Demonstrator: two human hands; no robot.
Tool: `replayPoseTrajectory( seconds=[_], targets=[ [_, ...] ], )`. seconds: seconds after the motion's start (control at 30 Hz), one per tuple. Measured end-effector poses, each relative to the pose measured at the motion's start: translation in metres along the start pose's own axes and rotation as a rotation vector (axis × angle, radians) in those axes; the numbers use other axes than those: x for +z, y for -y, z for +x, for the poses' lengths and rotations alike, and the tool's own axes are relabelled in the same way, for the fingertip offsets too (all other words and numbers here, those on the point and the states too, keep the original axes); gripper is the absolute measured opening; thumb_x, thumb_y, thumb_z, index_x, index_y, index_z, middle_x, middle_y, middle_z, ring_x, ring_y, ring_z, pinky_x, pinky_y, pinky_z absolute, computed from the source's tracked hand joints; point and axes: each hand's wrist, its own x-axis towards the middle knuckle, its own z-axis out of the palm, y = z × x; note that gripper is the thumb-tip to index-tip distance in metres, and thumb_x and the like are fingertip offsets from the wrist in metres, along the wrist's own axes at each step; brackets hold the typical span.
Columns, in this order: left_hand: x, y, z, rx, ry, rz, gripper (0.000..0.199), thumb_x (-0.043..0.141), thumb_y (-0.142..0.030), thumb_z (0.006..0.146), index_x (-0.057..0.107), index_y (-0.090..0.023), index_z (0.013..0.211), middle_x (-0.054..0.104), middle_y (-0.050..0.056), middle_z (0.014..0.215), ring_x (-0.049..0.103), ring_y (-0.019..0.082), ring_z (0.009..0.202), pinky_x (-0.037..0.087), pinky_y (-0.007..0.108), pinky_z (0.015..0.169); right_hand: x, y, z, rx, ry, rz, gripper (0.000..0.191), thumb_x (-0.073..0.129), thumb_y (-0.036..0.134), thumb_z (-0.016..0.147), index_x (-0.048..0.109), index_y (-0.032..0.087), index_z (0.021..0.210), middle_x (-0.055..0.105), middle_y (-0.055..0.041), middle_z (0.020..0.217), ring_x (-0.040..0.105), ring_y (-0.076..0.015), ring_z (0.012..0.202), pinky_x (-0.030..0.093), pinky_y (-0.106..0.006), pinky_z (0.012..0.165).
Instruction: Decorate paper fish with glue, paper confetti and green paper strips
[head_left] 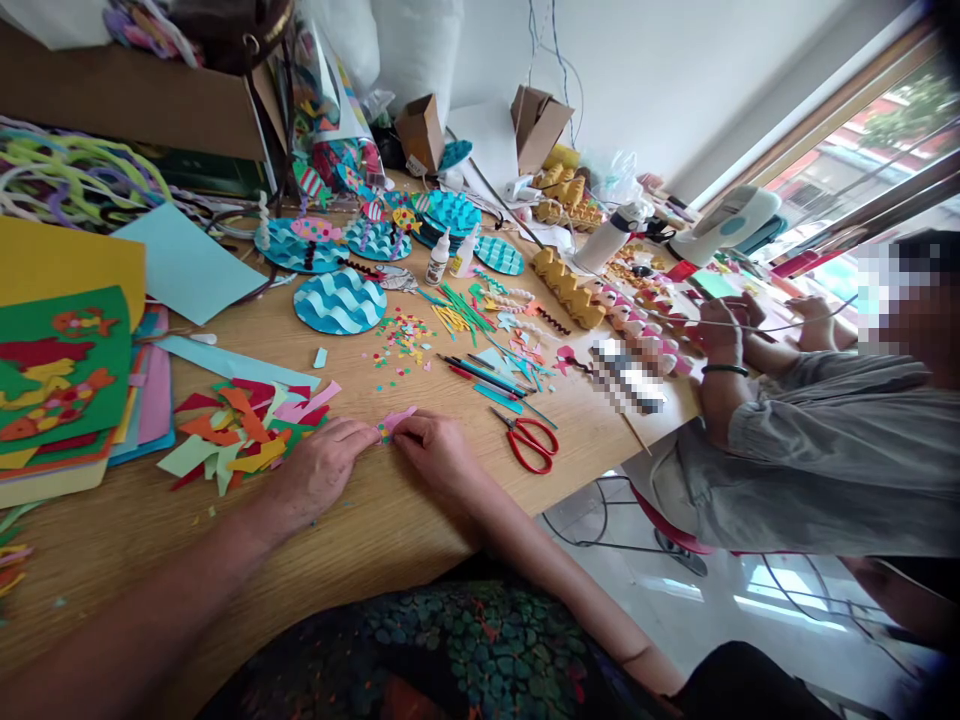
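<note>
Taking the one pair of red-handled scissors (534, 443) as landmark, there are two bare hands, one left hand (322, 470) and one right hand (439, 455), plus one pink paper piece (397, 418) to its left, and one other person (840, 420) to its right. Beyond it and to the left stand two glue bottles (438, 258), with at least four single blue wave-patterned discs (340, 303) and one stack (448, 217) too overlapped to count. Farther beyond it are two small open cardboard boxes (420, 132) and, to the right, one white drink bottle (609, 238).
</note>
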Motion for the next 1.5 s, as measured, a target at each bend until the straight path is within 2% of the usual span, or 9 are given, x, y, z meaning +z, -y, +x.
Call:
replayPoseTrajectory(
  seconds=[0.27,0.47,0.73,0.93,1.13,1.23,1.37,1.5],
  targets=[
    [-0.001,0.0,0.0,-0.012,0.008,-0.012,0.036,0.031,-0.004,0.077,0.059,-0.014,0.097,0.064,0.007,0.093,0.057,0.018,0.09,0.048,0.031,0.079,0.002,0.003,-0.001,0.035,0.001,-0.031,0.018,0.05,0.013,0.081,0.067,0.016,0.082,0.066,-0.0039,0.084,0.058,-0.012,0.076,0.04,-0.019,0.069],
    [-0.001,-0.001,0.0,-0.014,0.015,-0.025,0.036,0.03,-0.004,0.077,0.059,-0.013,0.098,0.064,0.007,0.094,0.057,0.018,0.09,0.048,0.032,0.08,0.003,-0.003,0.0,0.073,-0.041,0.067,0.016,0.051,0.012,0.078,0.067,0.017,0.077,0.066,-0.0012,0.076,0.056,-0.0097,0.068,0.039,-0.018,0.063],
    [-0.002,-0.001,0.0,-0.04,0.023,-0.045,0.036,0.031,-0.006,0.078,0.059,-0.014,0.098,0.064,0.007,0.094,0.057,0.018,0.091,0.047,0.031,0.08,0.002,0.002,0.0,0.053,-0.006,0.039,0.017,0.051,0.013,0.078,0.067,0.017,0.078,0.066,-0.0024,0.079,0.057,-0.0109,0.07,0.038,-0.019,0.065],
    [-0.003,0.0,0.001,-0.022,0.022,-0.041,0.038,0.03,-0.004,0.076,0.06,-0.015,0.097,0.064,0.007,0.094,0.057,0.018,0.09,0.048,0.031,0.08,-0.001,-0.003,0.004,0.134,-0.025,0.175,0.015,0.052,0.014,0.077,0.067,0.017,0.073,0.065,0.0012,0.071,0.055,-0.009,0.064,0.037,-0.018,0.06],
    [0.0,0.001,-0.001,-0.041,0.009,-0.041,0.037,0.03,-0.005,0.078,0.06,-0.015,0.097,0.064,0.007,0.094,0.057,0.018,0.09,0.048,0.032,0.08,0.003,0.003,0.002,0.106,-0.018,0.039,0.018,0.05,0.014,0.078,0.067,0.019,0.076,0.066,-0.0011,0.076,0.056,-0.0105,0.068,0.037,-0.019,0.063],
    [0.004,0.002,-0.003,-0.06,-0.013,-0.043,0.038,0.03,-0.004,0.078,0.06,-0.015,0.097,0.064,0.007,0.094,0.057,0.017,0.091,0.048,0.031,0.081,0.003,0.004,0.001,0.104,-0.021,0.075,0.018,0.05,0.013,0.077,0.067,0.018,0.076,0.066,-0.0016,0.076,0.056,-0.0109,0.068,0.038,-0.02,0.063],
    [0.007,0.004,-0.006,-0.067,-0.012,-0.062,0.039,0.03,-0.004,0.078,0.061,-0.017,0.097,0.064,0.006,0.095,0.057,0.016,0.091,0.048,0.03,0.081,-0.011,-0.002,0.003,0.155,-0.066,0.268,0.016,0.051,0.012,0.075,0.065,0.017,0.079,0.065,-0.0004,0.075,0.056,-0.0096,0.066,0.04,-0.019,0.06],
    [0.005,0.003,-0.005,-0.067,-0.041,-0.066,0.04,0.03,-0.003,0.076,0.062,-0.018,0.096,0.066,0.006,0.093,0.059,0.017,0.089,0.05,0.031,0.079,-0.038,-0.014,0.011,0.167,-0.122,0.147,0.014,0.052,0.012,0.074,0.064,0.017,0.078,0.063,-0.0002,0.071,0.054,-0.0095,0.062,0.039,-0.019,0.058]
  ],
)
